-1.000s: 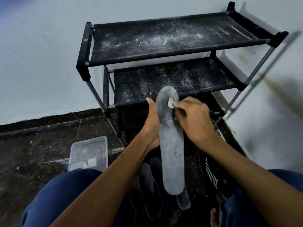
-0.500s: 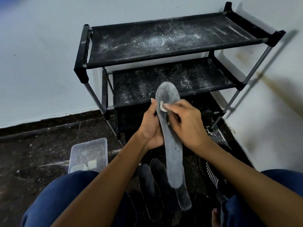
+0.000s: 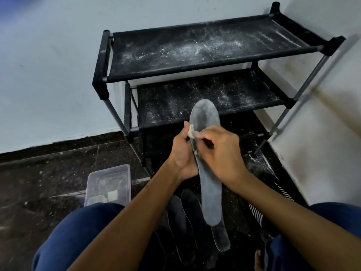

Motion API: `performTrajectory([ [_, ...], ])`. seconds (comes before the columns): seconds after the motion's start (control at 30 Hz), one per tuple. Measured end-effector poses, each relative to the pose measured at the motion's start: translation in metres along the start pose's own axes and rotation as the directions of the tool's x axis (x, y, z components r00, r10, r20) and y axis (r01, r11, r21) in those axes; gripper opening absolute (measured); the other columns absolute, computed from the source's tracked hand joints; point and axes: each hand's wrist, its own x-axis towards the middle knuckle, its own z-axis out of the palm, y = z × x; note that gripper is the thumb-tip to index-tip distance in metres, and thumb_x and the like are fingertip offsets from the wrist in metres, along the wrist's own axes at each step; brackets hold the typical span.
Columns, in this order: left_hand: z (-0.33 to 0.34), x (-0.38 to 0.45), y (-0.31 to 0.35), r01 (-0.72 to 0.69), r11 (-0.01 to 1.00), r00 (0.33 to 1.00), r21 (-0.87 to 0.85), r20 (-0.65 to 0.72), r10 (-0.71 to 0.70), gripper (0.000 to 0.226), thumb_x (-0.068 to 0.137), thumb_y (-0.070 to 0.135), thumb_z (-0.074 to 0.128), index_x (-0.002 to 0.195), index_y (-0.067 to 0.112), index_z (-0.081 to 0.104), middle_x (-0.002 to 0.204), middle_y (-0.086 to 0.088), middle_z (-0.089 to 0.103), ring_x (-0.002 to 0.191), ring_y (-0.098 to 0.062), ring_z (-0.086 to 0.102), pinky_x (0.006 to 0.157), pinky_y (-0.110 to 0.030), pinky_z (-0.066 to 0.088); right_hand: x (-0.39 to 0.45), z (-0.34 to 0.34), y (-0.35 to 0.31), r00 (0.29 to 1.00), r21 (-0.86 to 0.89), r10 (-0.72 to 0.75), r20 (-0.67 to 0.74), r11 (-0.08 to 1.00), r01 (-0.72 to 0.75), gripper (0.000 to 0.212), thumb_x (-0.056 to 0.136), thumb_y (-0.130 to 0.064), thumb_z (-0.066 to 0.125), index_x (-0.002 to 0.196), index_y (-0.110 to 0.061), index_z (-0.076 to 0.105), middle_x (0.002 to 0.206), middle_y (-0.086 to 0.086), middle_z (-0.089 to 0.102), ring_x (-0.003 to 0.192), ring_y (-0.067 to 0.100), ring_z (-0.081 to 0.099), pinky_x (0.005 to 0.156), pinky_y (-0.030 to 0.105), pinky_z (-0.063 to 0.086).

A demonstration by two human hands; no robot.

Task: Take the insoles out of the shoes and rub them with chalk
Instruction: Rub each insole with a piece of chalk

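A long grey insole [image 3: 210, 184], dusted white, stands nearly upright in front of me with its toe end up. My left hand [image 3: 182, 153] grips its left edge around the middle. My right hand [image 3: 218, 151] pinches a small white piece of chalk [image 3: 191, 132] against the insole's left edge, close to my left thumb. Two dark insoles [image 3: 185, 214] lie on the floor under my arms, and a grey one [image 3: 221, 239] lies beside them.
A black two-tier shoe rack [image 3: 195, 55], speckled with chalk dust, stands against the white wall. A clear plastic box [image 3: 109, 184] holding chalk pieces sits on the dark floor at my left knee. A black shoe with striped lining [image 3: 273, 194] lies on the right.
The chalk has slid from the insole's upper middle to its left edge and a little lower. The insole has tilted and shifted slightly in my left hand.
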Motion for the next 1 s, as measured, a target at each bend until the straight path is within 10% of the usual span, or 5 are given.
performTrajectory([
  [0.13, -0.003, -0.001, 0.01, -0.02, 0.999, 0.999, -0.027, -0.047, 0.019, 0.081, 0.09, 0.07, 0.022, 0.132, 0.007, 0.049, 0.123, -0.03, 0.056, 0.113, -0.038, 0.054, 0.101, -0.044, 0.041, -0.02, 0.006, -0.011, 0.993, 0.017, -0.011, 0.117, 1.0, 0.009, 0.011, 0.078, 0.0, 0.066, 0.081, -0.008, 0.072, 0.079, 0.003, 0.065, 0.065, 0.007, 0.061, 0.065, 0.009, 0.048],
  [0.3, 0.002, 0.001, -0.002, 0.02, 1.0, 1.0, 0.019, -0.006, -0.02, 0.074, 0.092, 0.067, 0.025, 0.099, 0.011, 0.073, 0.096, -0.012, 0.069, 0.092, -0.025, 0.066, 0.085, -0.036, 0.053, 0.009, -0.008, 0.003, 0.999, -0.041, 0.037, -0.016, 0.998, -0.038, 0.012, 0.084, -0.005, 0.065, 0.094, -0.006, 0.072, 0.086, 0.009, 0.067, 0.071, 0.013, 0.063, 0.068, 0.017, 0.05],
  [0.5, 0.0, 0.004, 0.011, -0.043, 0.999, 0.998, 0.006, -0.045, 0.043, 0.082, 0.091, 0.069, 0.018, 0.13, 0.006, 0.051, 0.126, -0.03, 0.055, 0.12, -0.04, 0.05, 0.109, -0.046, 0.035, -0.017, 0.003, -0.014, 0.994, -0.005, -0.022, 0.104, 1.0, 0.022, 0.011, 0.081, -0.001, 0.064, 0.086, -0.006, 0.073, 0.081, 0.005, 0.064, 0.069, 0.011, 0.061, 0.068, 0.023, 0.051],
  [0.7, 0.002, 0.001, 0.006, -0.034, 0.998, 0.999, 0.055, -0.027, 0.035, 0.079, 0.09, 0.069, 0.021, 0.104, 0.01, 0.072, 0.1, -0.013, 0.068, 0.091, -0.025, 0.066, 0.083, -0.035, 0.054, 0.009, -0.014, 0.007, 0.999, -0.163, -0.006, 0.038, 0.987, 0.013, 0.014, 0.083, -0.001, 0.064, 0.094, -0.003, 0.072, 0.086, 0.011, 0.065, 0.071, 0.02, 0.062, 0.073, 0.028, 0.052],
  [1.0, -0.001, -0.006, 0.011, -0.075, 0.997, 0.997, 0.019, -0.021, 0.076, 0.082, 0.091, 0.069, 0.017, 0.128, 0.005, 0.052, 0.109, -0.018, 0.065, 0.098, -0.029, 0.062, 0.084, -0.035, 0.054, 0.004, -0.005, 0.007, 0.987, -0.19, -0.014, 0.159, 0.981, 0.044, 0.01, 0.083, -0.005, 0.064, 0.088, -0.003, 0.072, 0.085, 0.009, 0.063, 0.071, 0.019, 0.06, 0.07, 0.027, 0.05],
])
